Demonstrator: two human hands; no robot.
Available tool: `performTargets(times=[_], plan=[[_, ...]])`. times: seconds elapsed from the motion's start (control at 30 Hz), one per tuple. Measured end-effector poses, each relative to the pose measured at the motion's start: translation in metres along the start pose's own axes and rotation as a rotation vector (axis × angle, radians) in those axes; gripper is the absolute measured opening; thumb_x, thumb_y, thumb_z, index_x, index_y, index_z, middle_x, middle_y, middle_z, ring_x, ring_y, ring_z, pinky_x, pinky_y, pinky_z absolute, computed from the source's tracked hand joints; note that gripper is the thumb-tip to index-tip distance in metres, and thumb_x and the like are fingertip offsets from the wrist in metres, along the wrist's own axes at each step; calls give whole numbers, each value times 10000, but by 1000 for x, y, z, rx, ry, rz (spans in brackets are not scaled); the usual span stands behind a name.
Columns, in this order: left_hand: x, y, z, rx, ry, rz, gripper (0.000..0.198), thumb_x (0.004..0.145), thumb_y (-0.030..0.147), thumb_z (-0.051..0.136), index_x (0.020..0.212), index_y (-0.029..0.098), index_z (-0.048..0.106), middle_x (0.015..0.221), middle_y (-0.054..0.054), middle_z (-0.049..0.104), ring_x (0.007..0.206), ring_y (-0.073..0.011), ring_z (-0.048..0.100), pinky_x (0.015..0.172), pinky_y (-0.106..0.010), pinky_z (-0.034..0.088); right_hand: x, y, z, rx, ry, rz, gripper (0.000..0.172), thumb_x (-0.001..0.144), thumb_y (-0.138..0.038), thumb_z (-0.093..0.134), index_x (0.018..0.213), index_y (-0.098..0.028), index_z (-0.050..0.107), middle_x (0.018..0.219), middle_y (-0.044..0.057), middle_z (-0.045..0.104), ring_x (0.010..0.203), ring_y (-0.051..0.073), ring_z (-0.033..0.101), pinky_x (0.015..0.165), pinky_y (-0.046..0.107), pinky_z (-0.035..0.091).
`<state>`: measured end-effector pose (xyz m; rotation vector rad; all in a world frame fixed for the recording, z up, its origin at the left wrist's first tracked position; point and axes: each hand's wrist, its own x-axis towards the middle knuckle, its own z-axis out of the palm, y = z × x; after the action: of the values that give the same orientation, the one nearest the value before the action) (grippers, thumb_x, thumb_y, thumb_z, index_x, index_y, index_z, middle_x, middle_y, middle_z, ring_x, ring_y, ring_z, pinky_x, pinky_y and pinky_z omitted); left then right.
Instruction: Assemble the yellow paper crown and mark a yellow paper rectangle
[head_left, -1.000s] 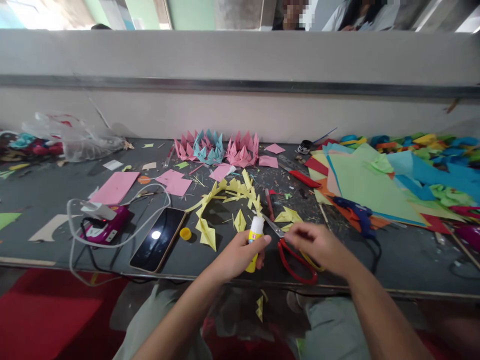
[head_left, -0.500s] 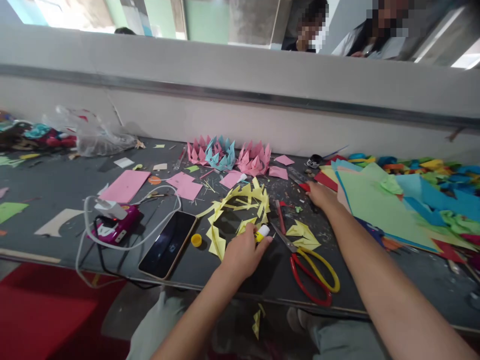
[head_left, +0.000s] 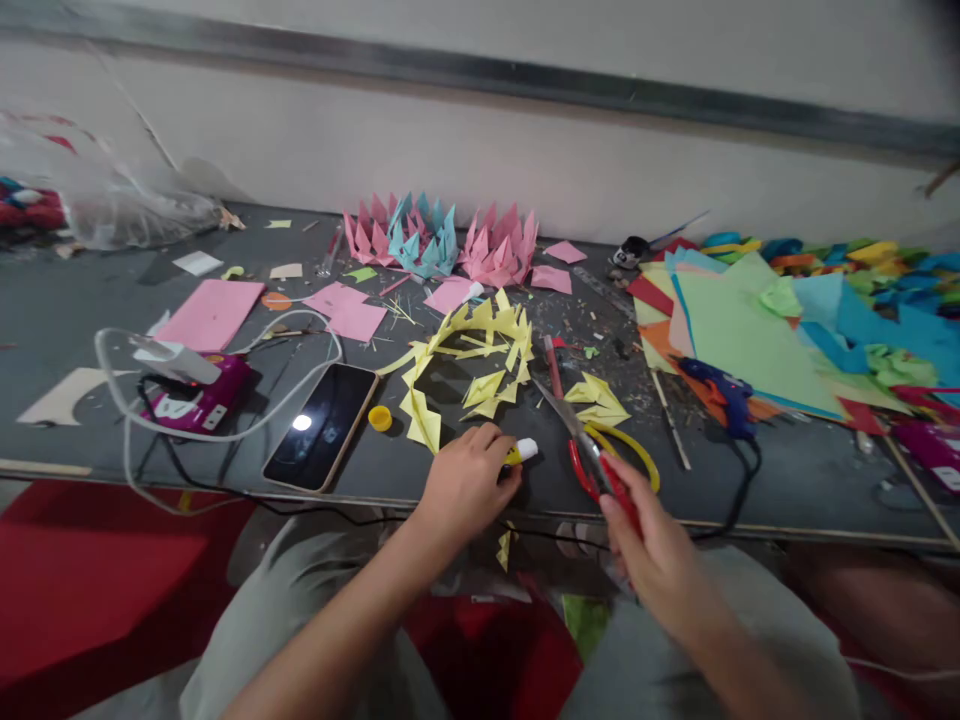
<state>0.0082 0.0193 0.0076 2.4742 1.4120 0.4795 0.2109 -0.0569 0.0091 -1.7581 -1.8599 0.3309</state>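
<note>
A yellow glue stick (head_left: pixel 514 456), white end outward, is held in my left hand (head_left: pixel 466 474) near the front edge of the table. Its round yellow cap (head_left: pixel 380 418) lies to the left. My right hand (head_left: pixel 651 535) grips a red-handled tool (head_left: pixel 619 490) with a metal front end, whose exact kind I cannot make out. Under it lie large scissors (head_left: pixel 561 405) with one red and one yellow handle loop. Beyond my left hand stands a ring of folded yellow paper (head_left: pixel 439 340), with folded yellow pieces (head_left: pixel 486 390) inside it. Another folded yellow piece (head_left: pixel 598 400) is beside the scissors.
Pink and blue paper rings (head_left: pixel 424 238) stand against the wall. A phone (head_left: pixel 322 428) and a purple power block (head_left: pixel 201 398) with looping cables are at left. Coloured paper sheets (head_left: pixel 739 330), a blue glue gun (head_left: pixel 724 393) and a wooden stick (head_left: pixel 670 420) occupy the right.
My right hand has come back from the far right of the table with the red-handled tool. My left hand keeps the glue stick. The view has tilted down.
</note>
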Motion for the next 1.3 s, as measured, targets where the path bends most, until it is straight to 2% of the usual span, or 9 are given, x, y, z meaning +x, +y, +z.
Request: performTargets(times=[0.07,0.13,0.23,0.5,0.67,0.93,1.07,1.17,1.3], plan=[[-6,-4,5,-3,44,43,184,812,213,545,984,198,607,911,-48,634,831,-191,603,707,-293,487,-23,-7,12,6,-31,16,450,901,-315,342,1345,-264,394,968,77,687,810,231,674,585,321,544],[-11,-8,9,-5,93,69,191,825,220,539,1005,197,599,913,-44,641,836,-192,598,722,-301,486,-33,-12,21,-4,-51,21,452,905,-284,343,1353,-256,391,1101,85,659,970,227,646,698,322,555],[-13,-13,13,3,153,103,167,837,220,526,984,197,601,917,-41,648,819,-186,596,710,-295,483,-38,-16,29,-36,-87,10,452,914,-264,334,1363,-234,381,1195,95,617,1044,202,615,767,301,544],[-11,-14,15,10,188,127,156,811,197,553,955,191,612,882,-40,644,781,-172,592,679,-275,479,-33,-26,30,-121,-98,-11,436,926,-285,305,1328,-182,438,1067,126,660,833,215,680,632,295,557],[-12,-13,15,16,189,125,158,806,191,558,954,188,614,883,-40,645,786,-174,593,680,-275,478,-27,-29,26,-167,-99,-40,431,930,-290,294,1326,-216,448,996,95,676,727,192,685,544,261,544],[-11,-15,17,1,200,143,151,811,200,570,956,194,613,877,-30,645,778,-173,586,676,-276,474,-24,-30,21,-195,-97,-73,438,927,-276,320,1345,-229,444,924,81,695,695,180,676,641,283,550],[-10,-15,17,-27,166,144,168,804,175,582,970,188,605,894,-29,634,813,-176,572,703,-276,471,-21,-26,21,-213,-105,-98,432,923,-257,325,1328,-213,471,829,80,704,667,169,667,698,289,540],[-10,-14,17,-56,155,134,163,813,168,572,973,176,601,893,-35,623,831,-182,560,724,-283,471,-19,-22,25,-256,-115,-96,424,918,-257,328,1290,-192,520,746,79,695,631,166,659,668,275,535],[-10,-13,17,-109,136,126,153,823,167,561,971,158,598,896,-46,615,851,-193,551,757,-303,472,-20,-21,32,-322,-142,-99,422,903,-242,351,1276,-173,535,727,73,689,591,158,647,544,233,501]])
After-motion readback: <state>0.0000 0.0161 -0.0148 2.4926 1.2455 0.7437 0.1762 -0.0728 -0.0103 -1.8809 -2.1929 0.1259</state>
